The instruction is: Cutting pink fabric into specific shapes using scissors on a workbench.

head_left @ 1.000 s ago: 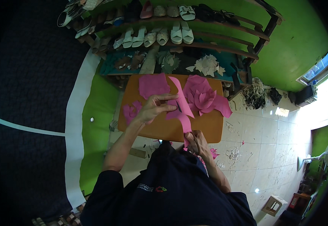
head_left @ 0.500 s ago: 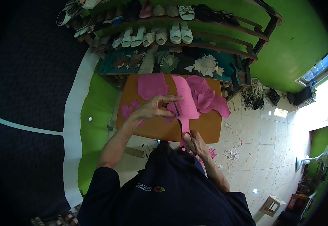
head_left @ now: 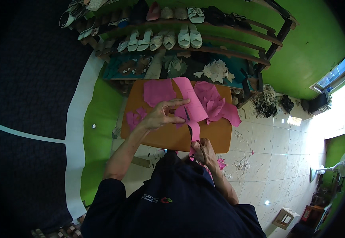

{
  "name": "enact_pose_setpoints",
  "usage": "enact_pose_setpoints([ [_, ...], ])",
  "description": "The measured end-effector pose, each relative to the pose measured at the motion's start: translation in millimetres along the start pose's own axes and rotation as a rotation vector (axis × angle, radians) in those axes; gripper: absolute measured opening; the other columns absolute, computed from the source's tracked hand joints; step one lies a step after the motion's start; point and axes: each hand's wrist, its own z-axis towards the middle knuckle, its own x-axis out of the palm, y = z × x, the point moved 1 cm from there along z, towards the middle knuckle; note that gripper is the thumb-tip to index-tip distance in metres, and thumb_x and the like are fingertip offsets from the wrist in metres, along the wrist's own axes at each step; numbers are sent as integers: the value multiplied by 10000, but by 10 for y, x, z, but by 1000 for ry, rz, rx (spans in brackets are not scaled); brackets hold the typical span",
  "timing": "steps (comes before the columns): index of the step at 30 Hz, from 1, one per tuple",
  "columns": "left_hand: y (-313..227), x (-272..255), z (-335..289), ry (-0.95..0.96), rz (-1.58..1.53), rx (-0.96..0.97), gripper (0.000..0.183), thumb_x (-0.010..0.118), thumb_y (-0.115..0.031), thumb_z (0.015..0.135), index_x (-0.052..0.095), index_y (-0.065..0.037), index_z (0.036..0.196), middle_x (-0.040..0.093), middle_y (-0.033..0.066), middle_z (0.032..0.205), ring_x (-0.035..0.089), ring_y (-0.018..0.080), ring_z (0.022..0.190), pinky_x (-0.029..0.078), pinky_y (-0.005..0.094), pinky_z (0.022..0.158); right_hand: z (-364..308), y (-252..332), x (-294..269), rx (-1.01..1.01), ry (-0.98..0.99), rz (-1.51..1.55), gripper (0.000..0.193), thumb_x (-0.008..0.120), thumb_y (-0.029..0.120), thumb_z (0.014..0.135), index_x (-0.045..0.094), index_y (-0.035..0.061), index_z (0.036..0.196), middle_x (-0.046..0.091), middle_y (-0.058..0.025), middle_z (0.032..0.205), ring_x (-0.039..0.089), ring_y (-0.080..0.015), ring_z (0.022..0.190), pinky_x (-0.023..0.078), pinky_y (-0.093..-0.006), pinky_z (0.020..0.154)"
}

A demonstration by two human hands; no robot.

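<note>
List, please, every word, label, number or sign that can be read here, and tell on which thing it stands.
Dark shirt: small pale lettering, upside down in this view, beside a red-and-green emblem; I do not copy its words.
Pink sheet by the left hand: thin drawn lines, no letters that I can make out.
Elsewhere: no text that I can read.

Passable near-left tabletop [head_left: 160, 137], seemingly; pink pile [head_left: 213, 105] rightward
</note>
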Motion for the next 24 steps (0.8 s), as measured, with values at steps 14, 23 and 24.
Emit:
enact_pose_setpoints([
  [14,-158,-21,15,28,211,34,679,729,91,755,572,-123,1380,468,69,1433,415,190,1353,553,284,923,-84,-3,-31,25,124,136,800,638,727,797,572,-67,864,516,-56,582,571,-174,483,469,-313,451],
  [23,-264,21,13,118,201,17,676,683,110,777,563,-145,1392,455,96,1471,420,213,1373,536,324,972,-85,133,-49,155,182,42,817,586,768,797,540,-43,885,492,-69,646,542,-155,532,434,-325,486],
  [24,-248,16,8,112,194,27,680,688,107,776,561,-146,1394,455,94,1472,419,213,1374,531,326,979,-78,84,-51,121,164,18,809,595,758,798,543,-45,884,499,-73,648,539,-153,527,432,-328,482],
])
